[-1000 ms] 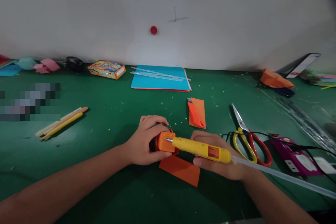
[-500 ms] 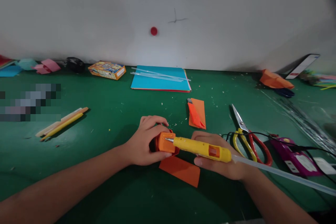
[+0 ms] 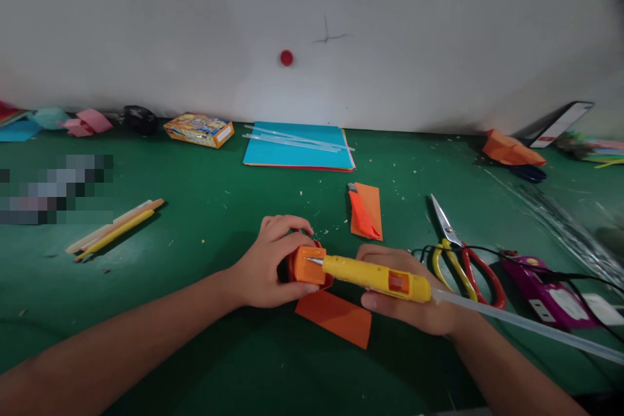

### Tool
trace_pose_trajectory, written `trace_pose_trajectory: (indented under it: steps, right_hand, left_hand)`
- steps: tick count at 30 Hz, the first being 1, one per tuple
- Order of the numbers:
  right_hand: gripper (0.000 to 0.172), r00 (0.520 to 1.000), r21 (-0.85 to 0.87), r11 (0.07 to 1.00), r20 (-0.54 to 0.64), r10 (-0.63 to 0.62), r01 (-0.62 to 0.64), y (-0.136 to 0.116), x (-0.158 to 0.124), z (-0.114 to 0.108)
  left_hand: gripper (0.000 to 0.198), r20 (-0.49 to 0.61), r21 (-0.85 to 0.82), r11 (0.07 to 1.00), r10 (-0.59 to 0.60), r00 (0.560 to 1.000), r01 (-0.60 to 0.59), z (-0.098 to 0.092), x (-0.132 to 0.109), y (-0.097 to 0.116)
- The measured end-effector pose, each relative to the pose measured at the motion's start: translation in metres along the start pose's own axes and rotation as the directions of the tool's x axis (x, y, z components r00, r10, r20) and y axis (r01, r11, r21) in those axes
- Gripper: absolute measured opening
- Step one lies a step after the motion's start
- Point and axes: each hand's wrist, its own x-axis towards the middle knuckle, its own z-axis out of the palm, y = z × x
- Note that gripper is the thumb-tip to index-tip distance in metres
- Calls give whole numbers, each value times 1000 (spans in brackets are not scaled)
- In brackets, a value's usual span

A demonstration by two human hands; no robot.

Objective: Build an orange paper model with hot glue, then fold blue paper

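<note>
My left hand (image 3: 273, 260) is wrapped round a small folded orange paper piece (image 3: 308, 264) on the green table. My right hand (image 3: 414, 299) grips a yellow glue gun (image 3: 375, 275) with a clear glue stick (image 3: 526, 328) trailing out of its back. The gun's metal tip touches the orange paper piece. A flat orange paper sheet (image 3: 336, 316) lies just below the two hands.
An orange box cutter on orange paper (image 3: 364, 210), scissors (image 3: 461, 253) and a purple power strip (image 3: 548, 289) lie to the right. Blue paper with glue sticks (image 3: 298, 144) and a small box (image 3: 199, 129) sit by the wall. Paper straws (image 3: 114, 229) lie at left.
</note>
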Motion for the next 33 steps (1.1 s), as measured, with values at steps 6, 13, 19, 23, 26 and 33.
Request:
trace_pose_trajectory:
  steps: [6,13,19,23,26,33]
  right_hand:
    - [33,1000,20,1000,-8,-4,4,0,1,0]
    - [35,1000,35,999,-14,9,-8,-2,1,1]
    - [36,1000,25,1000,-12,-1,1,1,0,1]
    - [37,1000,20,1000,-9,-4,4,1,0,1]
    - [36,1000,25,1000,-12,2,-1,0,0,1]
    - [32,999,60,998,-20,-26,27,-1,1,1]
  left_hand:
    - [47,15,-8,1000,-19,1000,19,-1,0,1]
    - [46,5,-19,1000,-17,1000,17,0,-2,1]
    - [47,2,-34,999,-8,1000,8,-1,-1,1]
    - [47,2,-40,999,-5,1000,5,0,-2,0]
    - [47,-5,-42,999,1,1000,-1,0,-2,0]
    - [47,2,-52,999,-3,1000,3,0,-2,0]
